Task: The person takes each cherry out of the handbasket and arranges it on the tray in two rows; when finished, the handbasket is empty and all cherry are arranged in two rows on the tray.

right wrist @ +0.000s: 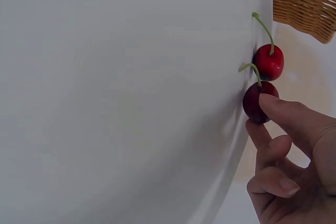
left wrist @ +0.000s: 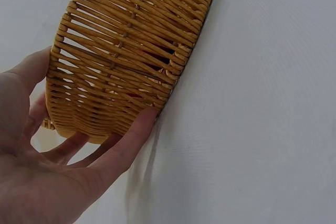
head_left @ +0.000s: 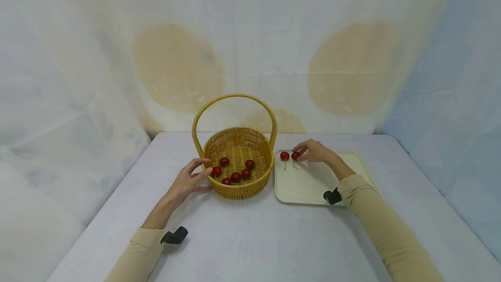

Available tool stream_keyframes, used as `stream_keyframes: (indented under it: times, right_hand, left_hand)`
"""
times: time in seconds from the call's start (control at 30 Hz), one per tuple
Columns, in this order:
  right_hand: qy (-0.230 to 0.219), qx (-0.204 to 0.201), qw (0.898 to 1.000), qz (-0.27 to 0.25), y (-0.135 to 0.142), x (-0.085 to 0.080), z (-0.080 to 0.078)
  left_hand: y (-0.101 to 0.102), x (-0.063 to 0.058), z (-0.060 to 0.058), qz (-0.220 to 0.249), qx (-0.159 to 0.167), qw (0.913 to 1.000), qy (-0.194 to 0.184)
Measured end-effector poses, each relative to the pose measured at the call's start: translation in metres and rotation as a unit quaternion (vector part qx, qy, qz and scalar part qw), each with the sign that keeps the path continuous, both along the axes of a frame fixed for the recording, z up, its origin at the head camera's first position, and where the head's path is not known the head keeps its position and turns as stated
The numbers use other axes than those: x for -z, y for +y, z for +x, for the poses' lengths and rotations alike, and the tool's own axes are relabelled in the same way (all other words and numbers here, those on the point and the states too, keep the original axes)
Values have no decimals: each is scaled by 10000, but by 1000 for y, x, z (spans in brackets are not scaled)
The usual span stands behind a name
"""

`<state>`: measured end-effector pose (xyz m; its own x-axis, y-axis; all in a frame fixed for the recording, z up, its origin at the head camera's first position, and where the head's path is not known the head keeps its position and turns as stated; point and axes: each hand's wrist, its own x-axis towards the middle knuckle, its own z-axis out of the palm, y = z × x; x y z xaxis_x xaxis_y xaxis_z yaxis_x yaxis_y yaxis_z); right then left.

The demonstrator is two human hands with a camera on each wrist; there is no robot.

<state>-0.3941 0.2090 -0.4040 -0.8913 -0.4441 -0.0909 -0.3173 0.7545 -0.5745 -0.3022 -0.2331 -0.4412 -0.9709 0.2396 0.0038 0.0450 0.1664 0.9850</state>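
Dark cherry (head_left: 295,156) pinched by the right hand (head_left: 315,151) at the tray's (head_left: 313,186) upper-left end

The dark cherry was held right of centre in the head view, over the back edge of the tray; whether it was lifted clear could not be told. In the right wrist view it was shown clamped between thumb and fingertip, a grip half hidden from above. There, too, the curl of its stem (right wrist: 256,70) was revealed, bent towards the upper left of the frame. In the head view the same stem was pointed downward, towards the bottom of the frame. The body was nearly round, so its long axis was best marked by the stem.

Just beside it, a bright red cherry (head_left: 284,156) was seen on the tray, its stem likewise directed downward in the head view.

Six cherries (head_left: 235,177) were counted inside the wicker basket (head_left: 238,191) at the centre of the head view; in the left wrist view only traces of red were glimpsed through the weave. Eight cherries were thus counted altogether, with one basket and one tray, both set on the table (head_left: 250,238). The basket was clasped at its left side by the left hand (head_left: 185,184), digits being laid over the rim and against the outer wall.
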Motion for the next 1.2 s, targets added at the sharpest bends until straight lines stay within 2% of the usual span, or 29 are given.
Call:
stream_keyframes:
  times: [0.33,0.57,0.83,1.2]
  right_hand:
    - [86,-213,9997,39,-4,2,-2]
    - [15,-148,9999,21,-2,2,0]
    - [280,-161,9994,-132,2,0,2]
    - [580,-110,9980,-203,4,-21,10]
  left_hand:
    - [0,-1,1,2,23,10000,17]
    - [0,-1,0,33,5,10000,-34]
    - [0,-1,1,40,-13,10000,-65]
    - [0,-1,2,11,-19,10000,-57]
